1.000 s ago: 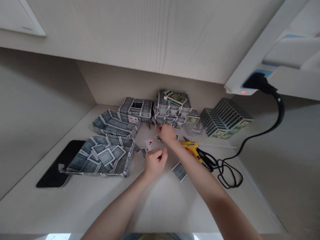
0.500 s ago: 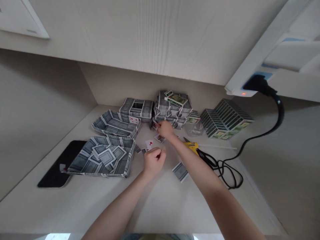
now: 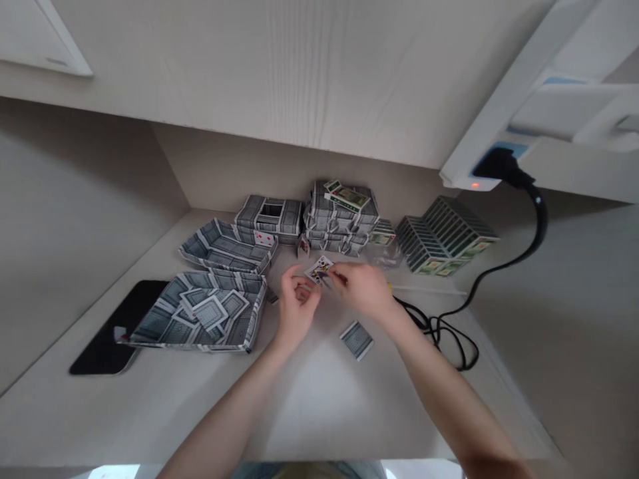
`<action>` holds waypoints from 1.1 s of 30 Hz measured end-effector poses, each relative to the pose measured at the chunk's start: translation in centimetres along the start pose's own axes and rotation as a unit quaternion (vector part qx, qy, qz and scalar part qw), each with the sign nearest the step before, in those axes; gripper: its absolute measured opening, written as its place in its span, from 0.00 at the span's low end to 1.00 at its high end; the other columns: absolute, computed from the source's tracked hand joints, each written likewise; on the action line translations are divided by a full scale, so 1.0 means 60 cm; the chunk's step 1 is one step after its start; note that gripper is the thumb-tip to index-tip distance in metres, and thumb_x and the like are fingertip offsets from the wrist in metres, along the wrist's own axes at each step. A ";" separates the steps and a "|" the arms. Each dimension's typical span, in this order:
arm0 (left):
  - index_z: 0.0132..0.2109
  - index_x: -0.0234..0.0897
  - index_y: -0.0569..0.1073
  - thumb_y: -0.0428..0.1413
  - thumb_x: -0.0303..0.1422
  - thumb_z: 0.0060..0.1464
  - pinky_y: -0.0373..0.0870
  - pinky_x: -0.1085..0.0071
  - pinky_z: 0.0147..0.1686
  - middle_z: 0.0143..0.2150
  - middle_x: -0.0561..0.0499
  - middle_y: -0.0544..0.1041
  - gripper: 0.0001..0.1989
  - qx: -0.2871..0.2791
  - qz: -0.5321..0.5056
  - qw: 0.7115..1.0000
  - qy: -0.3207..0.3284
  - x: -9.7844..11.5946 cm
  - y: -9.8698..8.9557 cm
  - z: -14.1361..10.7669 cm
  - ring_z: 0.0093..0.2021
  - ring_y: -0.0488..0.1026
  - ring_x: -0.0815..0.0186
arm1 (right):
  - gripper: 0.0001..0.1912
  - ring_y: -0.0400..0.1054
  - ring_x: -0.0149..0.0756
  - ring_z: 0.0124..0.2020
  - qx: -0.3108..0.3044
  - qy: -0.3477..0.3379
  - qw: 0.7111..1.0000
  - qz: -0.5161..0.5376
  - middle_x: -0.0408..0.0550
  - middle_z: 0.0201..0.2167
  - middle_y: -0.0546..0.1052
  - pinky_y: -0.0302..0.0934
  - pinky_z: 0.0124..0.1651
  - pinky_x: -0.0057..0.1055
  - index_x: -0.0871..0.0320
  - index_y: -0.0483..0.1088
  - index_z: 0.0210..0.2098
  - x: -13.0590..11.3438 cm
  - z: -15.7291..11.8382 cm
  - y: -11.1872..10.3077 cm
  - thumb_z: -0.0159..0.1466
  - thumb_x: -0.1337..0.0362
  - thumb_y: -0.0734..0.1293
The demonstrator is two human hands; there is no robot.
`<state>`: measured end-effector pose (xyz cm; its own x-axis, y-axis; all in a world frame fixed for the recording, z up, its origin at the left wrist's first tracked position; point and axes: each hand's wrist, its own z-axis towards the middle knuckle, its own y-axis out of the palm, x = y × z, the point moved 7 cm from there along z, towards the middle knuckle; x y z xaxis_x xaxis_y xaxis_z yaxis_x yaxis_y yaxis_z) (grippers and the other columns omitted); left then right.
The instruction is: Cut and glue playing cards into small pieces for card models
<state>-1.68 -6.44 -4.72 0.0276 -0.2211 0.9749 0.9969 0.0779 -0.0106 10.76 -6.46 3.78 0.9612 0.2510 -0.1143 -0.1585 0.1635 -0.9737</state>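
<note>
Right hand (image 3: pixel 360 287) in apparent palm-down pinch

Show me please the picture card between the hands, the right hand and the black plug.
Picture card (image 3: pixel 318 269), head view: its printed face.
Right hand (image 3: pixel 367 287), head view: back of the hand.
Black plug (image 3: pixel 502 165), head view: middle of body.
</note>
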 end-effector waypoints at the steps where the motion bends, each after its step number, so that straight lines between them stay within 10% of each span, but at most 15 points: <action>1: 0.49 0.39 0.61 0.53 0.30 0.48 0.66 0.78 0.26 0.31 0.54 0.70 0.20 -0.015 0.021 1.000 0.006 -0.001 0.004 0.000 0.26 0.67 0.74 | 0.13 0.70 0.36 0.31 0.001 -0.010 1.000 0.001 0.48 0.30 0.77 0.52 0.31 0.26 0.55 0.72 0.34 -0.003 -0.014 0.002 0.63 0.61 0.57; 13: 0.31 0.36 0.71 0.52 0.28 0.47 0.62 0.76 0.25 0.24 0.53 0.73 0.04 -0.131 0.217 0.966 0.058 -0.005 0.037 -0.011 0.24 0.68 0.71 | 0.14 0.68 0.34 0.30 0.029 -0.081 0.994 0.063 0.48 0.28 0.75 0.53 0.33 0.26 0.57 0.70 0.36 -0.013 -0.068 0.039 0.65 0.60 0.55; 20: 0.32 0.37 0.70 0.48 0.35 0.54 0.60 0.77 0.24 0.27 0.53 0.75 0.09 -0.200 0.247 0.946 0.068 -0.010 0.076 -0.053 0.25 0.69 0.72 | 0.24 0.63 0.32 0.19 0.116 0.152 0.979 0.072 0.46 0.17 0.71 0.48 0.24 0.26 0.58 0.67 0.25 0.116 -0.080 0.012 0.63 0.49 0.52; 29: 0.32 0.37 0.72 0.49 0.30 0.50 0.62 0.76 0.26 0.24 0.53 0.74 0.07 -0.319 0.285 0.866 0.260 0.027 0.106 -0.099 0.24 0.69 0.71 | 0.28 0.68 0.45 0.33 -0.152 0.310 0.939 0.000 0.58 0.31 0.74 0.54 0.29 0.31 0.61 0.68 0.35 0.232 -0.133 0.102 0.57 0.42 0.54; 33: 0.42 0.39 0.70 0.48 0.28 0.51 0.65 0.75 0.33 0.36 0.51 0.76 0.11 -0.286 0.270 0.888 0.237 0.023 0.091 -0.080 0.32 0.72 0.70 | 0.37 0.64 0.53 0.45 -0.163 0.356 0.919 -0.042 0.70 0.43 0.68 0.56 0.41 0.38 0.72 0.61 0.47 0.221 -0.132 0.127 0.55 0.42 0.57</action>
<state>4.16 -11.01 -4.53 0.4066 -0.6965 0.5913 0.6988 -0.1798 -0.6924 24.10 -9.44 -6.72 0.8891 -0.4571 -0.0229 -0.1129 -0.1707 -0.9788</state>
